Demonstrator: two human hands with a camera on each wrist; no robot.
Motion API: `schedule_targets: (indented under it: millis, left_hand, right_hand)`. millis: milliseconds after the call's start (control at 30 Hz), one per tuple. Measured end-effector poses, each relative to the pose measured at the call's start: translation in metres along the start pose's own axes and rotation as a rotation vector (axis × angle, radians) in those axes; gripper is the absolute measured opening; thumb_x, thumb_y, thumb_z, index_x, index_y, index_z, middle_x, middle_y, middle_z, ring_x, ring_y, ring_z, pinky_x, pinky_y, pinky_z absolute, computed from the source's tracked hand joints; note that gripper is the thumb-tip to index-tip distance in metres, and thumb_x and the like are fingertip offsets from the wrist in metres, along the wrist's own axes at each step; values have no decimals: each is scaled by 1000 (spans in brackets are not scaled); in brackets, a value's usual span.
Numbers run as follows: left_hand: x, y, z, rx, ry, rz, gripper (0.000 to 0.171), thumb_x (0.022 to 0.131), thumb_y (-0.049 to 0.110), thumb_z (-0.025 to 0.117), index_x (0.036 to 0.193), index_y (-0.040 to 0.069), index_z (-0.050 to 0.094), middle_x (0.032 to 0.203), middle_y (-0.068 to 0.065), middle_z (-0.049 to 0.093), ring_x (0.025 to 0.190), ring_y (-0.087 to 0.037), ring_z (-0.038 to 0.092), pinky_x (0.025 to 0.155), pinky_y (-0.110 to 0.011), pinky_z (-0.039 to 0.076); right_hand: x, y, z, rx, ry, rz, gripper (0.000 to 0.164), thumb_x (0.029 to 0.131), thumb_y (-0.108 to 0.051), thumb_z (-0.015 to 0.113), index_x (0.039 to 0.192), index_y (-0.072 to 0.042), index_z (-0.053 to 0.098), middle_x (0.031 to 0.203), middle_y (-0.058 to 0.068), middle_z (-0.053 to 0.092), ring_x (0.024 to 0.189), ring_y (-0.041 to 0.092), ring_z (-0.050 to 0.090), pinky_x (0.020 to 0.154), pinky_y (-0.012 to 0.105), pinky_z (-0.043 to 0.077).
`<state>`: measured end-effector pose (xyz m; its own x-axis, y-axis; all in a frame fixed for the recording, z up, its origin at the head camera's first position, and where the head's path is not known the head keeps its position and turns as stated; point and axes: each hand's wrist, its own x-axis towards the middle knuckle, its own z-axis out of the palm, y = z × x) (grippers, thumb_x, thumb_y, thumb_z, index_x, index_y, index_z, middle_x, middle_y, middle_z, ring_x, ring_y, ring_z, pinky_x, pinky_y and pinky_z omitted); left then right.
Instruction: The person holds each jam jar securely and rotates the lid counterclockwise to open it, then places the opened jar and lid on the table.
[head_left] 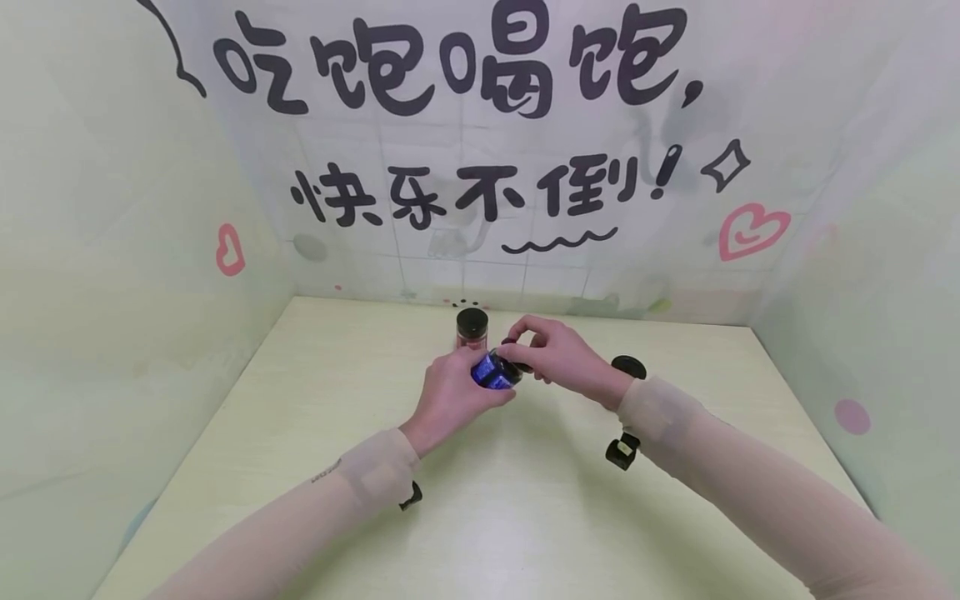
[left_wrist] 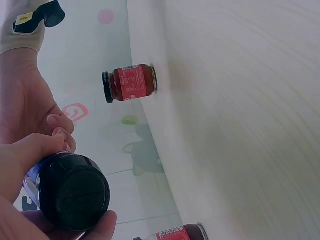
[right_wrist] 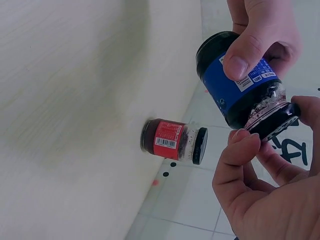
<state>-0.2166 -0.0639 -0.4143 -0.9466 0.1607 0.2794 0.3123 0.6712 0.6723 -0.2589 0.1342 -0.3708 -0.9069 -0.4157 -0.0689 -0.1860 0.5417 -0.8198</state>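
My left hand point(head_left: 453, 387) grips a glass jar with a blue label point(right_wrist: 245, 75), fingers and thumb wrapped round its body. The jar is tilted above the table, its dark base point(left_wrist: 82, 197) facing the left wrist camera. At its mouth, my right hand point(head_left: 566, 354) pinches the black lid point(right_wrist: 275, 122) by the rim between thumb and fingers. Dark contents fill the lower part of the jar, and speckled glass shows just under the lid. Close behind the hands stands an upright jar with a red label point(right_wrist: 167, 139) and a black lid.
A second red-labelled jar point(left_wrist: 131, 82) stands at the right, partly hidden by my right wrist in the head view. Both stand on the pale table point(head_left: 495, 517). Walls printed with lettering and hearts point(head_left: 753, 232) enclose the back and sides.
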Motion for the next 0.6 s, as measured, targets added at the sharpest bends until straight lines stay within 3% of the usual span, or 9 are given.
schedule_targets:
  millis: [600]
  left_hand:
    - [-2, -3, 0, -16, -11, -16, 49, 72, 39, 90, 110, 14, 73, 94, 0, 70, 78, -16, 63, 65, -30, 53]
  right_hand:
    - [-6, -4, -3, 36, -56, 15, 37, 86, -58, 73, 110, -31, 65, 82, 10, 67, 70, 25, 64, 65, 39, 54]
